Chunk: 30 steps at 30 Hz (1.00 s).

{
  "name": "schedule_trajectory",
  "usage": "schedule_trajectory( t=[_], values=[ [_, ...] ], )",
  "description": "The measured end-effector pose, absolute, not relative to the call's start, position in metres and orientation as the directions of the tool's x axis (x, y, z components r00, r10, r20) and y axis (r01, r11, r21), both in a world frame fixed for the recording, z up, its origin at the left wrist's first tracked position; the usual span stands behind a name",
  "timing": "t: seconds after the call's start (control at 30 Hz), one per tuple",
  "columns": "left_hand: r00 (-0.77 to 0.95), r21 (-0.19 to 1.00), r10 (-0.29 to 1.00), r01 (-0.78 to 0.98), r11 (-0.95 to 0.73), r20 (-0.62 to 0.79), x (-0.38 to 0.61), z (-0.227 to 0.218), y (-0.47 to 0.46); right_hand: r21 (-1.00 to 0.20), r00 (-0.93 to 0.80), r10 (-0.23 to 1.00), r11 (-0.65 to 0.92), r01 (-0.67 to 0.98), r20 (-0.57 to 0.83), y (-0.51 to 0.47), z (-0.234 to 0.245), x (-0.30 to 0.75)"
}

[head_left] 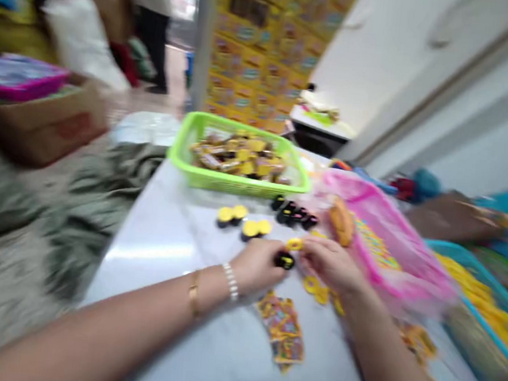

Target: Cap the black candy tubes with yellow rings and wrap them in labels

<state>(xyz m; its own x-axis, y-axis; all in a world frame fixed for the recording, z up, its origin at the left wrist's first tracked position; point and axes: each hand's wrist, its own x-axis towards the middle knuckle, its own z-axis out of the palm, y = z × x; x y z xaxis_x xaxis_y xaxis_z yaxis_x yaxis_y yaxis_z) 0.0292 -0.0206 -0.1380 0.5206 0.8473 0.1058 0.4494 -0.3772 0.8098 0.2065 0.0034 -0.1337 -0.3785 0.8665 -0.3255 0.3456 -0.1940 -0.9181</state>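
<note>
My left hand [259, 265], wearing a pearl bracelet and a gold bangle, is closed around a small black round piece [284, 260] with yellow marks. Just above that piece, my right hand [329, 259] pinches a small yellow ring [294, 244]. Several loose yellow rings [310, 284] lie on the table beneath my right hand. Black cylinders with yellow tops [257, 230] stand in pairs to the left, and several black pieces [295, 212] sit behind my hands. A pile of printed yellow-orange cards [283, 331] lies in front of me.
A green basket [236, 184] of wrapped yellow-and-black items stands at the table's back. On the right are a pink basket [395, 219] and a blue basket [450, 248] with yellow pieces. Yellow cartons [262, 53] are stacked behind. A person [153, 19] stands far left.
</note>
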Motion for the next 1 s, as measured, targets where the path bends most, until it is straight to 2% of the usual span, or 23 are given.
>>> schedule_trajectory(
  t=[0.07, 0.13, 0.27, 0.33, 0.57, 0.77, 0.9, 1.0],
  values=[
    [0.533, 0.809, 0.840, 0.447, -0.383, 0.104, 0.034, -0.140, -0.009, -0.935, -0.274, 0.907, -0.254, 0.248, -0.319, 0.003, -0.131, 0.232],
    [0.514, 0.842, 0.856, 0.437, -0.316, 0.055, 0.032, -0.142, -0.007, -0.946, -0.241, 0.917, -0.290, 0.144, -0.317, 0.005, -0.134, 0.236],
    [0.499, 0.866, 0.866, 0.435, -0.248, -0.003, 0.030, -0.140, -0.014, -0.914, -0.343, 0.856, -0.405, 0.021, -0.387, 0.007, -0.134, 0.231],
    [0.495, 0.866, 0.868, 0.447, -0.224, -0.031, 0.032, -0.138, -0.015, -0.906, -0.399, 0.828, -0.423, 0.016, -0.394, 0.008, -0.129, 0.235],
    [0.492, 0.865, 0.868, 0.463, -0.196, -0.066, 0.034, -0.136, -0.013, -0.933, -0.416, 0.838, -0.286, 0.217, -0.353, 0.004, -0.125, 0.236],
    [0.461, 0.856, 0.886, 0.475, -0.203, -0.046, 0.034, -0.138, -0.015, -0.964, -0.257, 0.954, -0.089, 0.250, -0.155, 0.002, -0.123, 0.234],
    [0.475, 0.862, 0.879, 0.460, -0.212, -0.037, 0.034, -0.138, -0.015, -0.930, -0.425, 0.898, 0.055, 0.363, -0.113, -0.001, -0.116, 0.235],
    [0.474, 0.852, 0.880, 0.478, -0.213, -0.046, 0.035, -0.138, -0.016, -0.856, -0.416, 0.909, 0.214, 0.470, -0.001, -0.003, -0.112, 0.235]
  ],
)
